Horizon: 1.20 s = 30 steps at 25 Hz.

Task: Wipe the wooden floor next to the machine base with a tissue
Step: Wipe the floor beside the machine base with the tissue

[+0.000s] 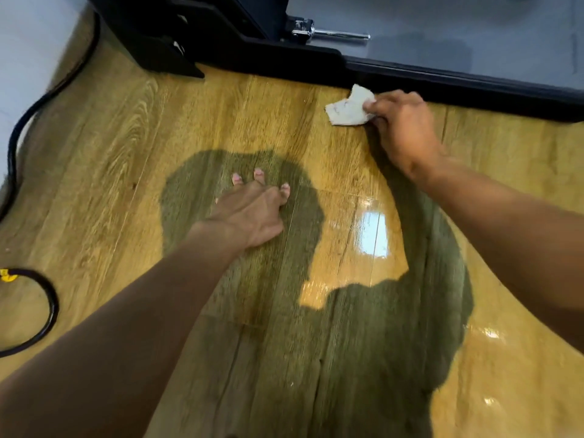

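Observation:
A crumpled white tissue [347,107] lies pressed on the wooden floor [132,147] right beside the black machine base [442,80]. My right hand [404,128] grips the tissue's right end, close to the base's long edge. My left hand [252,213] is planted flat on the floor in the middle, fingers spread, holding nothing. My shadow darkens the boards around and below the left hand.
A black cable [31,112] runs along the left side, and another loop of cable [47,308] with a yellow tag lies at the lower left. A metal pin [335,33] sticks out of the machine at the top. Grey flooring lies beyond the base.

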### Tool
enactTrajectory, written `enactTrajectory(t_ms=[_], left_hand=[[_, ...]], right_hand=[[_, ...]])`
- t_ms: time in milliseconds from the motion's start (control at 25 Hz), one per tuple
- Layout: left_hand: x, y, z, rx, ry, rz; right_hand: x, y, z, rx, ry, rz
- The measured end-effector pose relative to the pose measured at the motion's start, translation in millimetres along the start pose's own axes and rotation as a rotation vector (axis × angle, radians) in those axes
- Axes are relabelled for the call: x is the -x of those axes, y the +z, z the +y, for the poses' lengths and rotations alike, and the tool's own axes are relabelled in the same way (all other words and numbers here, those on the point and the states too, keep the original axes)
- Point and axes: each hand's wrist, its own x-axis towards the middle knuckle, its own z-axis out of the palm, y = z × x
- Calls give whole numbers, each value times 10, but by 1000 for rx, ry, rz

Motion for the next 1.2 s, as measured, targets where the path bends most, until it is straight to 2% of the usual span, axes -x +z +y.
enactTrajectory(t_ms=[40,120,200,240,320,400,520,600,640,720,800,880,960,1040,1120,1200], left_hand=[[1,2,6,8,-7,-10],[7,28,34,4,-15,-16],[17,46,42,-3,-11,-10],[14,50,39,2,-7,-13],[20,55,19,27,-13,-22],[51,39,2,57,-10,-34],[82,-20,20,59,-5,-43],[112,-19,51,43,-14,-50],[121,-7,61,44,-15,-47],[147,3,49,35,-9,-23],[157,-16,-4,14,-7,-5],[153,-26,15,76,-52,18],[193,-3,152,200,-126,93],[251,40,317,232,-63,212],[299,85,370,177,70,245],[309,83,370,108,148,202]], right_hand=[[275,56,-129,-10,-40,-32],[964,21,-334,-53,-299,-169],[1055,-62,-283,-73,-473,-279],[894,-90,-248,-30,-421,-270],[556,-108,-203,-7,-177,-155],[768,-50,-310,-16,-76,-104],[1939,-121,-713,-123,-385,-231],[2178,-187,-685,-165,-545,-301],[2031,-184,-631,-134,-517,-304],[1629,-173,-595,-52,-297,-206],[1689,-124,-655,-62,-175,-159],[2381,-133,-833,-129,-229,-198],[3049,-320,-984,-231,-411,-304],[3064,-389,-860,-217,-509,-377],[2683,-343,-701,-179,-441,-277],[2591,-352,-653,-173,-265,-169]])
